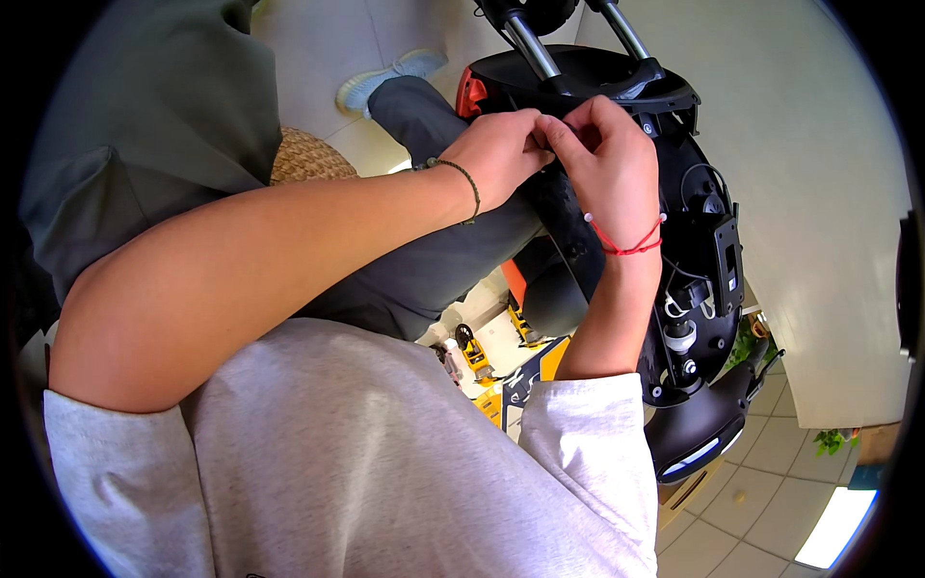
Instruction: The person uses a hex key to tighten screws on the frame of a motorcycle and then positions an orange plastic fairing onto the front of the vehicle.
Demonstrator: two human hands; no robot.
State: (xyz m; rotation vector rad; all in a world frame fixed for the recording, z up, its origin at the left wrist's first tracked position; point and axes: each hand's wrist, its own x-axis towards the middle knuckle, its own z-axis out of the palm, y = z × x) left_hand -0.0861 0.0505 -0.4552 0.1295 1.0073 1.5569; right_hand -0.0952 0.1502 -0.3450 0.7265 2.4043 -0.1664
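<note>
My left hand (pixel 491 159) and my right hand (pixel 607 169) meet near the upper edge of a black machine body (pixel 568 222) with a red part (pixel 472 94) and metal tubes (pixel 528 43). The fingertips of both hands are pinched close together; whatever they hold is too small or hidden to make out. Below and right of my right hand, the body is open, showing a black box (pixel 725 255), cables and white fittings (pixel 680 336). A black curved end piece (pixel 696 433) hangs at its lower right.
My legs in grey trousers and a pale shoe (pixel 385 82) lie under my arms, beside a woven seat (pixel 306 156). Yellow-and-black items (pixel 472 352) lie below. A pale panel (pixel 800 222) stands at the right, with plants (pixel 831 441) and tiled floor (pixel 747 501) beyond.
</note>
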